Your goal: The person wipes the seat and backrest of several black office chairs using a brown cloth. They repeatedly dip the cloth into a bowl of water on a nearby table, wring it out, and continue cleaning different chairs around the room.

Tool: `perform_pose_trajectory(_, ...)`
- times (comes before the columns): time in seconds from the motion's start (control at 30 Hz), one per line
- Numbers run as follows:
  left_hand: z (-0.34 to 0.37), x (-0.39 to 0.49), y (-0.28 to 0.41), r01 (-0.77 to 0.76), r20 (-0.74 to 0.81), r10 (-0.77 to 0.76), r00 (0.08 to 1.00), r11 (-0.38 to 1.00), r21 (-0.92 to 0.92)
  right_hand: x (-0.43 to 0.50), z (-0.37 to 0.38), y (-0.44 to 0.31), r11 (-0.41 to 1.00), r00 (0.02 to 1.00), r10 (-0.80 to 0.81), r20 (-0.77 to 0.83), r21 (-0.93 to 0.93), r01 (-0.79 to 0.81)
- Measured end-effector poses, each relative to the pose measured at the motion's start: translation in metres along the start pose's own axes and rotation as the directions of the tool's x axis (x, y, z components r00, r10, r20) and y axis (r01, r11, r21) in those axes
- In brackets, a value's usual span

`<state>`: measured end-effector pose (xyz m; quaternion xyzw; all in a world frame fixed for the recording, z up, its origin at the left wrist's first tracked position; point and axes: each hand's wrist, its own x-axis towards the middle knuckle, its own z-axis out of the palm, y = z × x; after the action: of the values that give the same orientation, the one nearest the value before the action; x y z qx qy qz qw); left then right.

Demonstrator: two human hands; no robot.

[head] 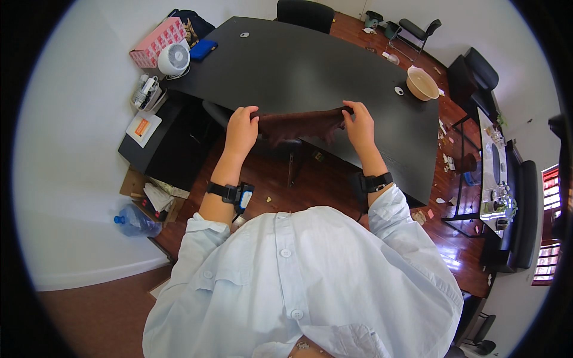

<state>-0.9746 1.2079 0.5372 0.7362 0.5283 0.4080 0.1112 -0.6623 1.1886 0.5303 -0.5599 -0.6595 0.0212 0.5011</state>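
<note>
A dark brown cloth [300, 125] hangs stretched between my two hands, its upper edge nearly straight and its lower edge loose and uneven. My left hand [242, 129] pinches one upper corner between thumb and fingers. At the opposite corner, my right hand [359, 124] grips the cloth the same way. Both hands are held up in front of me, over the near edge of a black table [309, 67]. Each wrist carries a black strap, and a small device [244, 198] is fixed to the left one.
A beige plastic basin [421, 84] stands at the table's right end. On the left are a white fan [174, 59], a pink patterned box [159, 42] and a blue pouch [203, 50]. A black chair [305, 15] stands beyond the table. Scraps litter the wooden floor [429, 215].
</note>
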Motion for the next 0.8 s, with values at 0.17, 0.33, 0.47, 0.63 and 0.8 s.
perform_pose_trajectory(0.17,0.004,0.003,0.003,0.015,0.036,-0.018,0.999,0.997,0.08,-0.003,0.004,0.013,0.998,0.996,0.063,-0.068,0.006,-0.063)
perform_pose_trajectory(0.33,0.013,0.009,0.011,0.046,-0.027,-0.052,0.998,0.981,-0.187,-0.011,0.018,0.026,0.484,0.752,0.602,0.267,0.628,-0.61)
perform_pose_trajectory(0.47,0.013,0.013,0.019,0.069,-0.02,-0.077,0.997,0.964,-0.256,-0.026,0.024,0.039,0.053,0.559,0.683,0.47,0.731,-0.68)
perform_pose_trajectory(0.63,0.01,0.018,0.027,0.077,-0.008,-0.083,0.996,0.951,-0.299,-0.055,0.02,0.058,-0.046,0.437,0.468,0.769,0.515,-0.856)
perform_pose_trajectory(0.8,0.009,0.023,0.026,0.004,-0.022,-0.009,1.0,0.973,-0.231,-0.07,0.021,0.063,0.244,0.439,0.408,0.8,0.368,-0.897)
